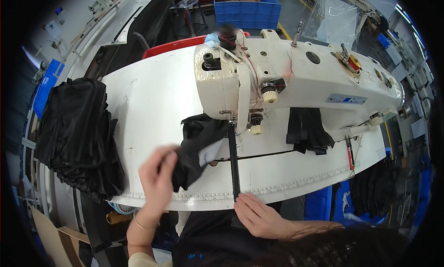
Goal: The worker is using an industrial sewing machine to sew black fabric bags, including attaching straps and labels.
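Observation:
At the lower left of the white table [138,105], my left hand [157,174], slightly blurred, grips crumpled black fabric [189,158] with a light grey patch on it. The fabric reaches up toward the needle area of a white sewing machine [300,73]. A narrow black strip [232,153] runs from under the presser foot down to the table's front edge, where my right hand [256,216] holds its lower end with the fingers pressed together.
A tall black fabric pile [74,137] fills the left side. Folded black fabric [305,130] lies under the machine arm, beside red-handled snips [350,158]. Behind stand a blue crate [245,12] and a red tray [171,44]; more crates [318,204] are below right.

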Tool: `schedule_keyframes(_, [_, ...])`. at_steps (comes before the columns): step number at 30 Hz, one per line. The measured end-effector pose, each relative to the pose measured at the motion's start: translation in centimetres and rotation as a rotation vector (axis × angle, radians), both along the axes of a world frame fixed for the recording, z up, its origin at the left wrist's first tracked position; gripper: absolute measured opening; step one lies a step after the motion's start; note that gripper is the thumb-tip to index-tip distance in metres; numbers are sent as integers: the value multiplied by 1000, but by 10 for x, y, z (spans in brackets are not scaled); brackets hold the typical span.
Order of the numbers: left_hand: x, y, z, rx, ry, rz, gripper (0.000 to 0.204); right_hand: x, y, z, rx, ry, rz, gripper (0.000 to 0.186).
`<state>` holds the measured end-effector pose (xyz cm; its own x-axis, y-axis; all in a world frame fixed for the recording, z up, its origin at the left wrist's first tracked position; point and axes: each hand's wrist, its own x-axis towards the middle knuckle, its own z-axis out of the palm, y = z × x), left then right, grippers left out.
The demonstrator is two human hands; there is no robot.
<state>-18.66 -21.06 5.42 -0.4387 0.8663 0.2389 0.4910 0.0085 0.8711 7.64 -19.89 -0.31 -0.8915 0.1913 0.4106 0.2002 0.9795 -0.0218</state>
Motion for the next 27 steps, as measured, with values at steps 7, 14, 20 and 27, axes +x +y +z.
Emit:
schedule_keyframes(7, [-46, 81, 53, 128, 313, -347, 10, 6, 3, -12, 6, -28, 53, 31])
schedule_keyframes(14, [39, -28, -27, 257, 1146, -862, 26, 6, 3, -8, -25, -61, 43, 32])
schedule_keyframes(20, [46, -37, -65, 325, 1011, -705, 26, 8, 7, -9, -15, -47, 49, 31])
schedule_keyframes(27, [45, -36, -57, 203, 837, -691, 35, 9, 10, -8, -19, -53, 75, 32])
